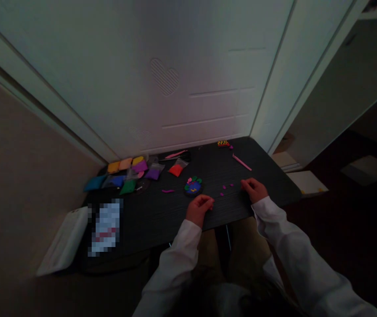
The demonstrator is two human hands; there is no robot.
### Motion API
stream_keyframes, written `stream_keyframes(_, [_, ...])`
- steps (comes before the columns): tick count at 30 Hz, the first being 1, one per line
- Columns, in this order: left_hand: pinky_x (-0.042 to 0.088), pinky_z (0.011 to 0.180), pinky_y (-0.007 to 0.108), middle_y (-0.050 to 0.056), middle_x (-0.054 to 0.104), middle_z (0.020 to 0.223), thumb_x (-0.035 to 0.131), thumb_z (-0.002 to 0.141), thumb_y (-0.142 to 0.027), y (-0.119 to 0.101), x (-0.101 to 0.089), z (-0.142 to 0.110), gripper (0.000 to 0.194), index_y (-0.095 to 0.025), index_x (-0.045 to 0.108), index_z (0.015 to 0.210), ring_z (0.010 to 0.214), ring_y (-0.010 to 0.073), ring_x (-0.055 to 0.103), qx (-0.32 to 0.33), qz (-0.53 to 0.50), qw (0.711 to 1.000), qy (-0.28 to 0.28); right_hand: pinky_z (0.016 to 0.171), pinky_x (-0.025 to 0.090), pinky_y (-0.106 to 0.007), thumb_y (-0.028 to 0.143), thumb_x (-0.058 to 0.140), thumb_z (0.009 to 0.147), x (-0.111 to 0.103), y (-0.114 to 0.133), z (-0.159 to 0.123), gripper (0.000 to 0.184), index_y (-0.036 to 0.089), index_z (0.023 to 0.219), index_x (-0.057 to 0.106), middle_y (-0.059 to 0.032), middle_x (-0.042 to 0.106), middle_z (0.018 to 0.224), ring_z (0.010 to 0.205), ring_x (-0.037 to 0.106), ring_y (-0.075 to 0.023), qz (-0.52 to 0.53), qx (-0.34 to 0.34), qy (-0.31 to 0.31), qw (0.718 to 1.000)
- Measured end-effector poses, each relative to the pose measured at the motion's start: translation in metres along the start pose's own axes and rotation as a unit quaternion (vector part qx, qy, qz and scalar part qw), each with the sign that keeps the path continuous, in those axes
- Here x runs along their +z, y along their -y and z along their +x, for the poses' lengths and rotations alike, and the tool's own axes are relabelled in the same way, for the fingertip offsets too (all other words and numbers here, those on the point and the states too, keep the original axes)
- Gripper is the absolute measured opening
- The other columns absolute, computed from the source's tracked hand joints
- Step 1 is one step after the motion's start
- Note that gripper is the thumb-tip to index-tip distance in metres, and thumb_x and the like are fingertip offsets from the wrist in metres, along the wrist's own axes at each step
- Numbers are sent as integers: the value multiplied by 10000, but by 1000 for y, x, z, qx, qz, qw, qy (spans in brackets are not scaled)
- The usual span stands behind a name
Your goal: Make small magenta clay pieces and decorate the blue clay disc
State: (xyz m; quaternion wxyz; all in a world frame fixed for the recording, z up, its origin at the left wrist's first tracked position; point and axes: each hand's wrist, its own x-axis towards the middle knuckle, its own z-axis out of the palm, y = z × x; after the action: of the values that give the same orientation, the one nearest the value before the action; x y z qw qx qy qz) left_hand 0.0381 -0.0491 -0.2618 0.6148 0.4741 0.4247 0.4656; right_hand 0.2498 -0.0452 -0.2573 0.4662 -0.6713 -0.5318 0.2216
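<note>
My left hand (pixel 199 208) rests on the dark table (pixel 155 211) with its fingers curled in; whether anything is in them is too dark to tell. Just beyond it lies a round blue clay piece (pixel 193 186) with green, pink and yellow bits on it. My right hand (pixel 254 189) lies on the table to the right, fingers bent and pressed toward the surface. Several small magenta clay bits (pixel 226 188) are scattered between the hands. A short magenta clay strip (pixel 168 191) lies left of the blue piece.
Bags of coloured clay (pixel 127 174) lie in a cluster at the table's back left, with a red bag (pixel 176 169) nearby. Pink tools (pixel 242 162) (pixel 176 154) lie toward the back. A small multicoloured piece (pixel 223 143) sits by the white door. A white sheet (pixel 64 240) overhangs the left edge.
</note>
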Motion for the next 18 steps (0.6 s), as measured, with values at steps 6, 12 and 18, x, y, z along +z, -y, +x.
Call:
stream_keyframes(6, [358, 510, 214, -10, 521, 565, 557, 588, -271, 3, -1, 1, 155, -138, 527, 661, 495, 71, 457, 10, 3, 1000, 6, 520, 353, -232, 484, 428, 632, 1, -1, 1, 318, 178, 575, 496, 5, 530, 544, 524, 472, -114, 8, -3, -3, 1000])
stream_keyframes(12, [358, 505, 215, -6, 524, 564, 567, 572, -284, -1, 0, 0, 176, -133, 526, 652, 497, 76, 462, -6, -4, 1000, 4, 529, 365, -243, 501, 469, 587, 2, -2, 2, 332, 174, 628, 511, -1, 544, 555, 530, 482, -120, 25, 11, -6, 1000])
stream_keyframes(18, [358, 514, 219, -12, 523, 556, 565, 572, -278, 0, 0, 1, 163, -138, 533, 650, 493, 73, 463, -3, -1, 1000, 0, 527, 370, -238, 486, 464, 601, 1, -2, 2, 317, 177, 641, 518, 1, 543, 563, 537, 487, -119, 31, 8, 3, 999])
